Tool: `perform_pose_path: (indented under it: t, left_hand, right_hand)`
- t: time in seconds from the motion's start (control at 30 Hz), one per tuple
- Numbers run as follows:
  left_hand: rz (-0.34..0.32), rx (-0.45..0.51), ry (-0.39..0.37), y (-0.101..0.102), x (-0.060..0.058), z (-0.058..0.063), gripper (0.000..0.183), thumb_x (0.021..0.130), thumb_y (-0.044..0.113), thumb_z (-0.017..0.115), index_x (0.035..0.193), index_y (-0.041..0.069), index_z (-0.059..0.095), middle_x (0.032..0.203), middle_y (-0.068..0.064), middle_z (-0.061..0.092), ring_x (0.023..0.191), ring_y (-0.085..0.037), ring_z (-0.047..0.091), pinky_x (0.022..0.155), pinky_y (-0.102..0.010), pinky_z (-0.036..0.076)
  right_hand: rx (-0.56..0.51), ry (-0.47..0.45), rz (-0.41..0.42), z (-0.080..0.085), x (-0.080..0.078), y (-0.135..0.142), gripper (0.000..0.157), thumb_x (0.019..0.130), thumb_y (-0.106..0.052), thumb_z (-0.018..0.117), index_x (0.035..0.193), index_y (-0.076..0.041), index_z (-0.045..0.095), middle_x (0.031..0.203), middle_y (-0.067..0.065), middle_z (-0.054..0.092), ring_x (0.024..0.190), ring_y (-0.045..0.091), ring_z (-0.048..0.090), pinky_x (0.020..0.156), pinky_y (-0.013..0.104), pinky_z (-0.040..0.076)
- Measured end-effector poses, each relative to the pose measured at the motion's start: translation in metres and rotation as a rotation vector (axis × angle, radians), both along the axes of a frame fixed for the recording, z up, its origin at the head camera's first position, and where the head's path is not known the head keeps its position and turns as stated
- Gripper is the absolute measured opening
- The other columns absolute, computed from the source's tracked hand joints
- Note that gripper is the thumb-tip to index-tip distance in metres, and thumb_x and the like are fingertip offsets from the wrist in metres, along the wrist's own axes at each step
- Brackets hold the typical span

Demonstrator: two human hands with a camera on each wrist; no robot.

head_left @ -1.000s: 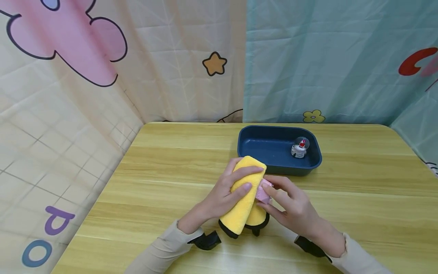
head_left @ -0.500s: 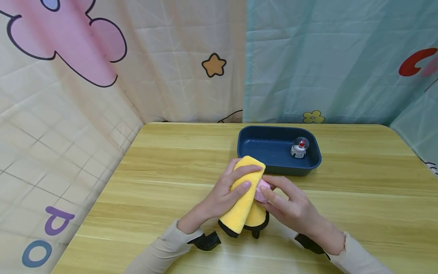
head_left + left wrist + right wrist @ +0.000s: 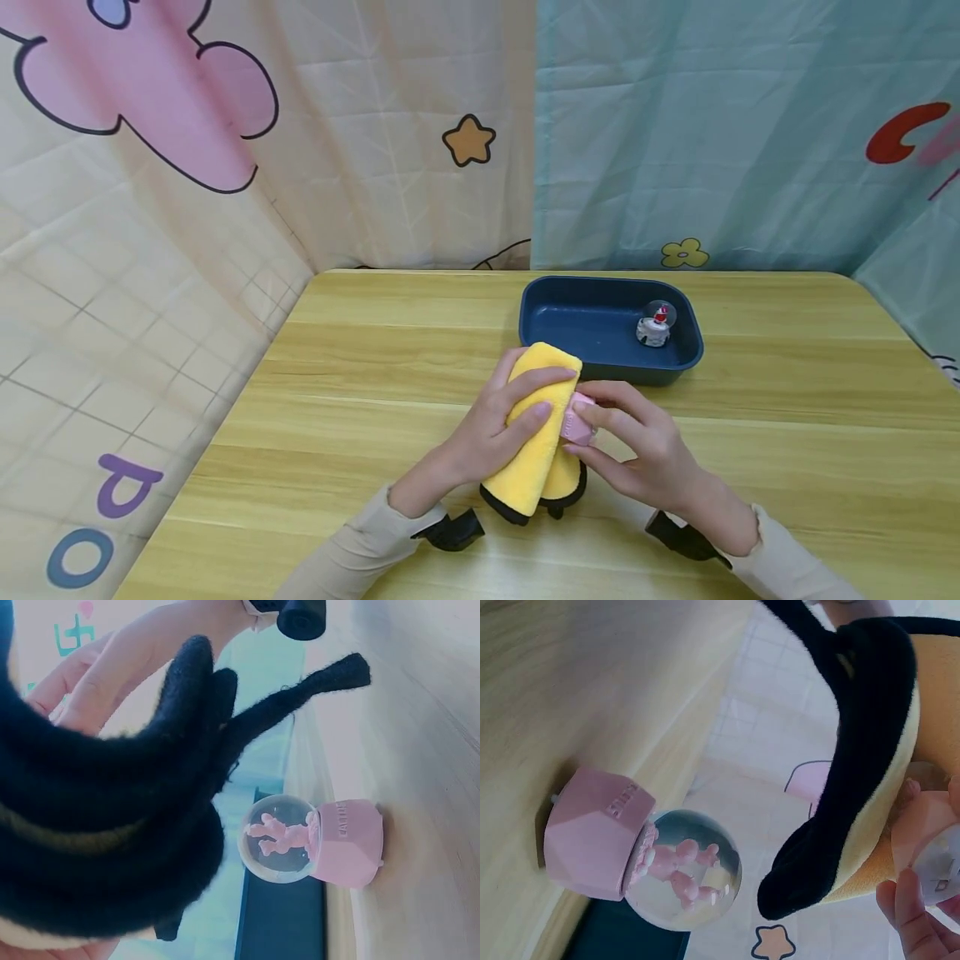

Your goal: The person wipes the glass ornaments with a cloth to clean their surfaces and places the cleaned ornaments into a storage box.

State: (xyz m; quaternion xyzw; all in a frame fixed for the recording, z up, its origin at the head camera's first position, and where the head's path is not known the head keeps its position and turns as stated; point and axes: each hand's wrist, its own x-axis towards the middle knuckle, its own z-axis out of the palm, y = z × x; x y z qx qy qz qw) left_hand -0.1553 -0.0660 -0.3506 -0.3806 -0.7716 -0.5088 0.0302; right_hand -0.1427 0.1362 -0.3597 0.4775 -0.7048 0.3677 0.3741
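Note:
In the head view, my left hand point(image 3: 491, 425) grips a folded yellow cloth point(image 3: 534, 442) with black edging. My right hand point(image 3: 652, 442) holds a snow globe by its pink faceted base point(image 3: 577, 421), pressed against the cloth's right side. Most of this globe's dome is covered by cloth; its pale underside point(image 3: 941, 870) shows in the right wrist view. Both wrist views show a second pink snow globe point(image 3: 349, 844) with a pink figure inside, standing upright on the table. From the head camera that second globe is hidden behind the hands and cloth.
A dark blue bin point(image 3: 577, 333) stands behind the hands near the table's far edge. Inside, at its right end, sits a snow globe point(image 3: 654, 327) with a white base and a red figure. Printed curtains point(image 3: 397, 167) hang behind the wooden table point(image 3: 360, 350).
The right hand and the held globe shift slightly left, then back to the right against the cloth. The left hand keeps its hold on the cloth and barely moves.

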Motion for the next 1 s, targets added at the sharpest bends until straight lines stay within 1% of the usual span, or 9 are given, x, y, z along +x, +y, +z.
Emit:
perform_pose_path:
  t: [0.13, 0.33, 0.43, 0.53, 0.67, 0.73, 0.8, 0.87, 1.0]
  left_hand:
    - [-0.007, -0.004, 0.042, -0.001, 0.001, 0.001, 0.038, 0.099, 0.039, 0.039, 0.13, 0.022, 0.051, 0.135, -0.01, 0.035, 0.102, -0.016, 0.049, 0.075, -0.023, 0.049]
    - [-0.006, -0.051, 0.156, -0.003, 0.001, 0.001, 0.039, 0.099, 0.042, 0.037, 0.13, 0.023, 0.051, 0.138, -0.012, 0.032, 0.112, -0.02, 0.047, 0.079, -0.023, 0.048]
    - [-0.012, -0.077, 0.192, -0.003, 0.001, 0.001, 0.038, 0.099, 0.042, 0.038, 0.13, 0.024, 0.051, 0.138, -0.012, 0.032, 0.113, -0.02, 0.047, 0.079, -0.021, 0.048]
    - [-0.013, -0.11, 0.218, -0.004, 0.0, 0.001, 0.038, 0.098, 0.043, 0.037, 0.129, 0.025, 0.051, 0.137, -0.013, 0.032, 0.112, -0.019, 0.047, 0.079, -0.02, 0.047]
    - [-0.011, -0.153, 0.247, -0.004, 0.0, 0.0, 0.039, 0.098, 0.046, 0.036, 0.129, 0.027, 0.051, 0.137, -0.014, 0.033, 0.11, -0.019, 0.048, 0.079, -0.02, 0.046]
    - [-0.01, -0.165, 0.257, -0.004, 0.0, 0.001, 0.039, 0.098, 0.046, 0.035, 0.129, 0.027, 0.051, 0.138, -0.015, 0.033, 0.11, -0.019, 0.049, 0.08, -0.021, 0.046]
    - [-0.008, -0.175, 0.249, -0.004, 0.001, 0.001, 0.039, 0.098, 0.046, 0.036, 0.13, 0.028, 0.05, 0.138, -0.015, 0.032, 0.11, -0.019, 0.049, 0.08, -0.021, 0.046]
    - [-0.009, -0.187, 0.245, -0.003, 0.001, 0.001, 0.039, 0.098, 0.046, 0.037, 0.131, 0.029, 0.049, 0.138, -0.015, 0.032, 0.111, -0.019, 0.049, 0.08, -0.021, 0.045]
    - [-0.013, -0.211, 0.244, -0.001, 0.001, 0.0, 0.037, 0.098, 0.042, 0.04, 0.132, 0.03, 0.049, 0.138, -0.014, 0.033, 0.109, -0.018, 0.05, 0.078, -0.019, 0.045]
  right_hand:
    - [-0.059, -0.082, 0.018, -0.002, 0.0, 0.0, 0.037, 0.086, -0.029, 0.067, 0.095, 0.007, 0.063, 0.098, 0.02, 0.059, 0.093, 0.016, 0.058, 0.088, 0.01, 0.047]
    - [-0.153, -0.225, 0.076, -0.004, 0.003, 0.0, 0.036, 0.082, -0.023, 0.071, 0.094, 0.01, 0.061, 0.099, 0.018, 0.06, 0.093, 0.01, 0.059, 0.08, 0.009, 0.049]
    - [-0.185, -0.348, 0.133, -0.002, 0.005, 0.001, 0.03, 0.079, -0.01, 0.073, 0.096, 0.01, 0.059, 0.101, 0.014, 0.06, 0.091, 0.007, 0.058, 0.077, 0.011, 0.051]
    - [-0.196, -0.505, 0.171, -0.001, 0.008, 0.002, 0.027, 0.075, 0.004, 0.072, 0.099, 0.008, 0.058, 0.102, 0.006, 0.06, 0.085, 0.008, 0.06, 0.073, 0.016, 0.054]
    - [-0.162, -0.731, 0.156, 0.003, 0.011, 0.005, 0.031, 0.077, 0.013, 0.065, 0.104, 0.002, 0.057, 0.102, -0.004, 0.06, 0.081, 0.006, 0.065, 0.07, 0.022, 0.057]
    - [-0.129, -0.799, 0.134, 0.005, 0.012, 0.006, 0.032, 0.078, 0.012, 0.064, 0.107, 0.0, 0.056, 0.102, -0.006, 0.06, 0.081, 0.006, 0.066, 0.071, 0.024, 0.057]
    - [-0.092, -0.812, 0.11, 0.005, 0.011, 0.007, 0.034, 0.078, 0.012, 0.064, 0.107, -0.002, 0.056, 0.101, -0.005, 0.059, 0.081, 0.005, 0.065, 0.071, 0.023, 0.057]
    - [-0.051, -0.794, 0.079, 0.005, 0.011, 0.007, 0.034, 0.077, 0.01, 0.066, 0.106, -0.006, 0.056, 0.097, -0.004, 0.057, 0.079, 0.004, 0.062, 0.067, 0.021, 0.056]
    - [0.028, -0.713, -0.016, 0.003, 0.01, 0.006, 0.036, 0.075, 0.005, 0.07, 0.103, -0.012, 0.056, 0.091, -0.003, 0.054, 0.073, 0.003, 0.054, 0.06, 0.018, 0.052]
